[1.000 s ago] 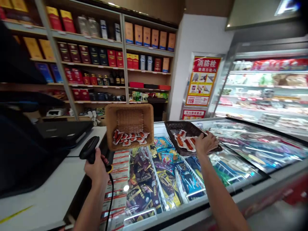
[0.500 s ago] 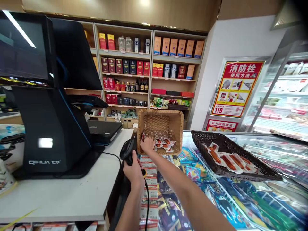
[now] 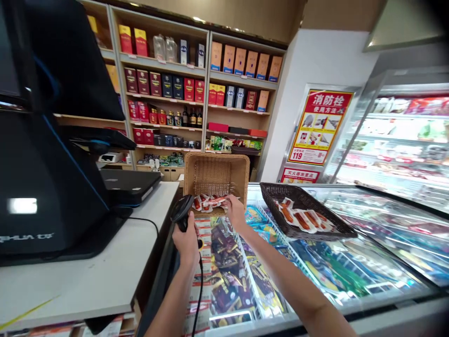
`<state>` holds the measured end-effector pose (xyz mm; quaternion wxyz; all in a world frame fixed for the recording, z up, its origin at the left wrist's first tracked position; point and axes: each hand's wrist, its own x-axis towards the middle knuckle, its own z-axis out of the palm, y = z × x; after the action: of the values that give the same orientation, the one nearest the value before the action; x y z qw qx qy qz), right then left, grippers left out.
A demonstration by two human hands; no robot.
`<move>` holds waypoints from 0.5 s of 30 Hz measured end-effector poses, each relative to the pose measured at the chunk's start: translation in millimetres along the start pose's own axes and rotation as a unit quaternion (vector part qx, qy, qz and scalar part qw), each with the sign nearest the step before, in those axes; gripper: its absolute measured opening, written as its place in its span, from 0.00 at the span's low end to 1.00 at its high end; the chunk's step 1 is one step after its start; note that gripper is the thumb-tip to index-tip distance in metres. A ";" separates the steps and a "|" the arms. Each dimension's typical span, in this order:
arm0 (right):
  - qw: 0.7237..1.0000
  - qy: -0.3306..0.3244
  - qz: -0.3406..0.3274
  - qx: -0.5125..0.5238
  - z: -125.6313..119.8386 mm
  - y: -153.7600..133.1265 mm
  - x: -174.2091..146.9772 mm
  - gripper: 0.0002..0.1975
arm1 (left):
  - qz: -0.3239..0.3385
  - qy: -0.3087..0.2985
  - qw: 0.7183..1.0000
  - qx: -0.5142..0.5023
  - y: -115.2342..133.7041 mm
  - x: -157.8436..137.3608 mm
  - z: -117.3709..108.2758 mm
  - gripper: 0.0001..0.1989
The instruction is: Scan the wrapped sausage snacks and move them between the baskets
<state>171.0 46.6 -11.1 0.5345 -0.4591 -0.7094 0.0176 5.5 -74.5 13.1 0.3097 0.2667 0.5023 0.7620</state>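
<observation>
A black barcode scanner (image 3: 182, 209) is in my left hand (image 3: 187, 238), fingers wrapped round its handle, its head tilted up beside the basket. From the handle a black cable hangs down. My right hand (image 3: 235, 213) pinches one end of a packaged sausage (image 3: 216, 201) at the front right of the tan wicker basket (image 3: 245, 173). Several more wrapped sausages (image 3: 198, 204) lie in the basket, partly behind the held one. The basket is tipped so its opening faces me.
A dark wicker tray (image 3: 280, 229) with several packaged sausages rests on the glass-topped freezer (image 3: 382, 224) at right. On the left, a black checkout terminal (image 3: 52, 187) stands on a white counter (image 3: 105, 276). Shelves (image 3: 164, 98) of boxes and bottles line the back.
My right hand has moved from the basket's left side to its right, now with a packaged sausage between its fingers. The left hand keeps the scanner. The view has shifted.
</observation>
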 end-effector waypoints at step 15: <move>0.979 0.127 -0.139 0.078 -116.3 64.3 -66.0 0.15 | -0.049 -0.449 0.864 0.220 -5.1 -17.6 7.8 0.27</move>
<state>302.2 -14.7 -43.4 0.6514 -0.3114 -0.6892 -0.0604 23.8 -81.2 9.5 0.4722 0.6165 0.4760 0.4129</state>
